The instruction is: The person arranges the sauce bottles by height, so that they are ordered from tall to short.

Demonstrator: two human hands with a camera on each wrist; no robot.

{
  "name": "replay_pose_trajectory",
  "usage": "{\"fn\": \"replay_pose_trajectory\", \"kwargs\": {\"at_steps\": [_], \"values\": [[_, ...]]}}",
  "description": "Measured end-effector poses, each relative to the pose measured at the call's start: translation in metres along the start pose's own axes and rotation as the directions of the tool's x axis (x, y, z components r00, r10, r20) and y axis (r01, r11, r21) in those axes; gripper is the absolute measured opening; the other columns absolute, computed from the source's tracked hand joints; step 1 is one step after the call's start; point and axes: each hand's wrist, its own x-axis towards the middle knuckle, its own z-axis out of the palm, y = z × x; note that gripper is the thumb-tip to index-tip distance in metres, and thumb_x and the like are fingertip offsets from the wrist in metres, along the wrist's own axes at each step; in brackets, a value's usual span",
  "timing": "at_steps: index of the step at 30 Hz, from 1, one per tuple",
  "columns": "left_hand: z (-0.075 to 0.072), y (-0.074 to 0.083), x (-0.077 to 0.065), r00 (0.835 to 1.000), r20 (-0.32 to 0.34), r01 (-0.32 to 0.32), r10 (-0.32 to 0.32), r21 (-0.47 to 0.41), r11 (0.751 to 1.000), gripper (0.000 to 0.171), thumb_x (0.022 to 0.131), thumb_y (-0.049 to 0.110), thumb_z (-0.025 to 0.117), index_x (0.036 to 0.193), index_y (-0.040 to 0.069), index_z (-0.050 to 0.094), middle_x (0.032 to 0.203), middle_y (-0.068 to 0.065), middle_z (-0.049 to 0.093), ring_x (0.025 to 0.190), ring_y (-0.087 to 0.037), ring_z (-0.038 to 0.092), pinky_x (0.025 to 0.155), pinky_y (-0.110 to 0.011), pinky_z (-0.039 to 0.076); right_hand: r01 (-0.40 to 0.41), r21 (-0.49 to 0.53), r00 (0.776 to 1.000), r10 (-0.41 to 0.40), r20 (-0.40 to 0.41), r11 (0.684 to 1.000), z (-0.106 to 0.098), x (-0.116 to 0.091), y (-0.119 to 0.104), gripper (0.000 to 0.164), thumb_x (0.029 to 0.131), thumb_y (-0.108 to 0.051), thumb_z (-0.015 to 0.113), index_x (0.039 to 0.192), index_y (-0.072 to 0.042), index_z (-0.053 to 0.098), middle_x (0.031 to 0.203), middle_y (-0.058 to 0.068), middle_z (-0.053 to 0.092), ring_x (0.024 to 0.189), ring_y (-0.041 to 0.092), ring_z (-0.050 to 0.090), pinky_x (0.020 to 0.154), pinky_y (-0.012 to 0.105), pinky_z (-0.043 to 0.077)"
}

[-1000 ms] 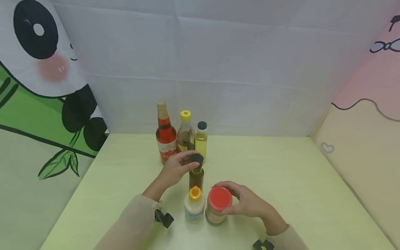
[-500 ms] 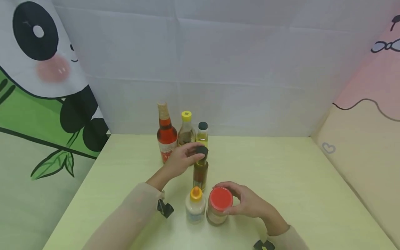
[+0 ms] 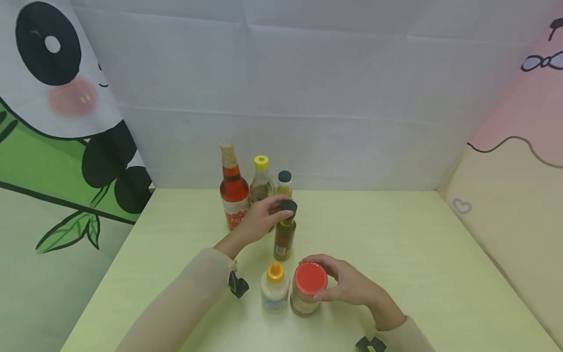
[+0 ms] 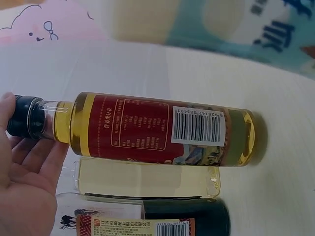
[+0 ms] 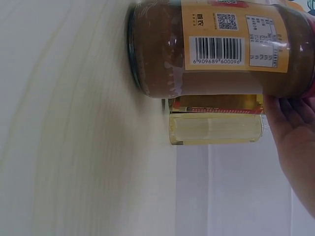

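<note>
My left hand (image 3: 263, 220) grips the black cap of a slim oil bottle (image 3: 284, 242) from its left side. In the left wrist view this oil bottle (image 4: 138, 128) shows a dark red label with a barcode. My right hand (image 3: 349, 285) holds a glass jar (image 3: 304, 304) by its red lid. Brown contents and an orange label show on the jar (image 5: 167, 54) in the right wrist view. Left of the jar stands a squeeze bottle (image 3: 274, 292) with a yellow-orange nozzle cap.
At the back, near the white backdrop (image 3: 352, 98), stand a red-brown bottle (image 3: 234, 193), a yellow-capped bottle (image 3: 261, 183) and a dark-capped pale oil bottle (image 3: 284, 183), partly hidden. The pale wood-look table (image 3: 396, 244) has printed panels at its sides.
My left hand has moved the slim oil bottle away from me and slightly right, nearer the back row. The right hand, jar and squeeze bottle have stayed in place.
</note>
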Motion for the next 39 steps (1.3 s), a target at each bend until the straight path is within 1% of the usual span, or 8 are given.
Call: {"fn": "replay_pose_trajectory", "kwargs": {"at_steps": [4,8,13,18,24,29,33,39], "values": [[0.003,-0.002,0.005,1.000,0.006,-0.010,0.010,-0.007,1.000,0.042,0.095,0.016,0.065,0.133,0.000,0.055,0.123,-0.014,0.063,0.114,-0.027,0.060,0.094,-0.039,0.049,0.022,-0.007,1.000,-0.022,-0.001,1.000,0.000,-0.002,0.001,0.060,0.084,-0.015,0.078,0.137,-0.009,0.050,0.128,0.001,0.059,0.122,0.023,0.052,0.105,0.046,0.037],[0.007,-0.002,0.012,1.000,0.015,-0.013,0.013,-0.005,1.000,0.042,0.097,0.017,0.064,0.134,0.000,0.054,0.125,-0.014,0.062,0.115,-0.026,0.059,0.095,-0.037,0.048,0.031,-0.013,1.000,-0.031,-0.003,0.999,-0.001,-0.004,0.000,0.061,0.084,-0.014,0.078,0.137,-0.008,0.050,0.128,0.002,0.060,0.121,0.023,0.052,0.105,0.044,0.037],[0.011,-0.002,0.022,0.998,0.044,-0.053,0.054,-0.003,0.999,0.042,0.098,0.016,0.061,0.136,0.000,0.051,0.130,-0.016,0.058,0.118,-0.026,0.057,0.097,-0.036,0.046,0.031,-0.024,0.999,-0.031,-0.013,0.999,-0.002,-0.005,-0.003,0.062,0.083,-0.015,0.079,0.137,-0.008,0.050,0.129,0.002,0.059,0.122,0.023,0.052,0.105,0.040,0.038],[0.014,-0.003,0.030,0.996,0.045,-0.072,0.071,0.021,0.997,0.040,0.100,0.017,0.058,0.136,0.003,0.049,0.130,-0.015,0.058,0.120,-0.025,0.056,0.099,-0.039,0.045,0.015,-0.023,1.000,-0.015,-0.015,1.000,-0.001,-0.006,-0.003,0.062,0.083,-0.016,0.079,0.137,-0.008,0.050,0.130,0.001,0.059,0.122,0.022,0.052,0.105,0.038,0.038],[0.016,-0.005,0.038,0.995,0.073,-0.073,0.071,0.024,0.997,0.041,0.102,0.017,0.054,0.138,0.002,0.044,0.132,-0.016,0.055,0.121,-0.026,0.053,0.101,-0.040,0.043,0.034,-0.016,0.999,-0.034,-0.011,0.999,0.000,-0.007,-0.003,0.062,0.083,-0.013,0.078,0.137,-0.005,0.049,0.130,0.004,0.058,0.122,0.022,0.052,0.106,0.037,0.037],[0.018,-0.005,0.042,0.996,0.070,-0.054,0.052,0.034,0.998,0.039,0.103,0.016,0.052,0.138,0.002,0.042,0.135,-0.016,0.053,0.124,-0.026,0.050,0.103,-0.041,0.041,0.035,-0.007,0.999,-0.035,-0.005,0.999,0.001,-0.007,-0.004,0.061,0.084,-0.013,0.078,0.137,-0.004,0.049,0.130,0.006,0.058,0.122,0.022,0.051,0.106,0.036,0.037],[0.021,-0.004,0.044,0.997,0.063,-0.050,0.045,0.083,0.995,0.040,0.103,0.018,0.051,0.139,0.003,0.040,0.136,-0.018,0.051,0.125,-0.027,0.049,0.104,-0.042,0.040,0.032,-0.006,0.999,-0.032,-0.003,0.999,0.001,-0.007,-0.005,0.061,0.084,-0.013,0.078,0.137,-0.005,0.049,0.130,0.005,0.058,0.122,0.022,0.051,0.106,0.036,0.037],[0.026,0.001,0.048,0.997,0.064,-0.050,0.041,0.133,0.990,0.041,0.104,0.018,0.049,0.139,0.001,0.038,0.136,-0.020,0.048,0.125,-0.029,0.048,0.104,-0.044,0.039,0.049,-0.004,0.999,-0.049,-0.001,0.999,0.001,-0.007,-0.005,0.061,0.084,-0.014,0.078,0.137,-0.008,0.049,0.129,0.003,0.058,0.122,0.024,0.052,0.106,0.039,0.037]]}}
